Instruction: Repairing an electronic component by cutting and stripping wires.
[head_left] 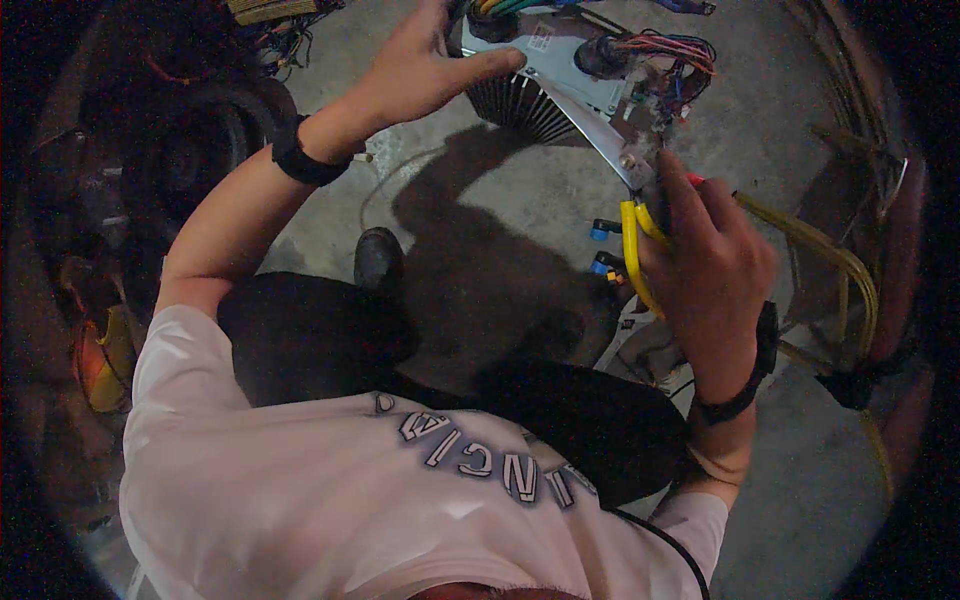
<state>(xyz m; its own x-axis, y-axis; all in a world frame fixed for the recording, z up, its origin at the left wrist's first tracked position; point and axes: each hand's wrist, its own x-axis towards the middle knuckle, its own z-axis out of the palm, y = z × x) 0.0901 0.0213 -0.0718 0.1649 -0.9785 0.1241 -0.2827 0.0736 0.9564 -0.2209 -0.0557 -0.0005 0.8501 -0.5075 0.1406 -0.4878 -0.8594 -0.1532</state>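
Observation:
A silver metal device (545,45) with black fins, cable bundles (665,45) and two black grommets lies at the top. My left hand (420,75) grips its left side, thumb over the plate, fingers partly out of view. My right hand (715,255) is closed around yellow-handled scissors (585,120), their long silver blades pointing up-left, the tips at the plate beside my left thumb. Whether the tips touch it, I cannot tell. A small red piece shows behind my right fingers.
Yellow cables (840,255) run down the right over the concrete floor (350,90). Blue-and-black fittings (602,228) lie near my knees. Dark coiled items (210,150), tangled wires (290,40) and a yellow-orange object (105,370) are at the left.

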